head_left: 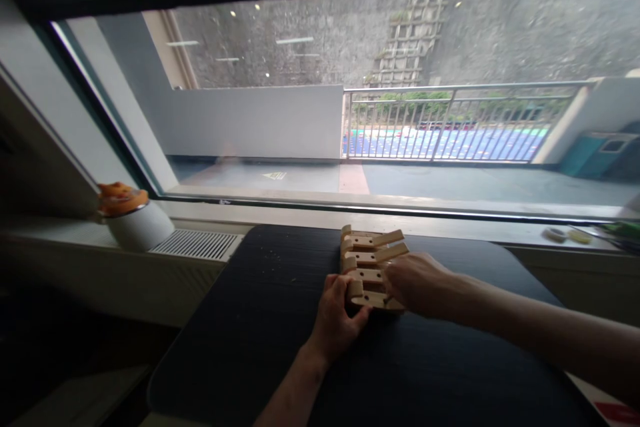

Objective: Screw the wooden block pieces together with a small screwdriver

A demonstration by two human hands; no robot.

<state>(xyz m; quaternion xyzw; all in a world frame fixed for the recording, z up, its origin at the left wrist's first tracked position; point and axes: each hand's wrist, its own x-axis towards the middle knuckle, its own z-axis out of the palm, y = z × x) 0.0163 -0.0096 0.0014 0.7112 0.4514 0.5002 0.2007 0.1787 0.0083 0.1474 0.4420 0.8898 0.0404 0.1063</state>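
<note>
A pale wooden slatted frame (367,275) rests on the dark table. Rounded blocks line its left side, and small dark holes show in its slats. Two of the slats stick up at a slant toward the right at its far end. My left hand (340,317) grips the near left corner, its thumb along the front edge and its fingers around the rounded block. On the right side, my right hand (417,283) is closed over the slat ends, fingers bent downward. What its fingertips pinch is hidden, though a small dark bit shows beneath them.
Small crumbs lie on the left part of the black table (250,320). Behind it runs a windowsill (300,217) below a large window. A white pot with an orange top (137,223) stands left, beside a radiator grille (197,245). Tape rolls (555,235) lie at right.
</note>
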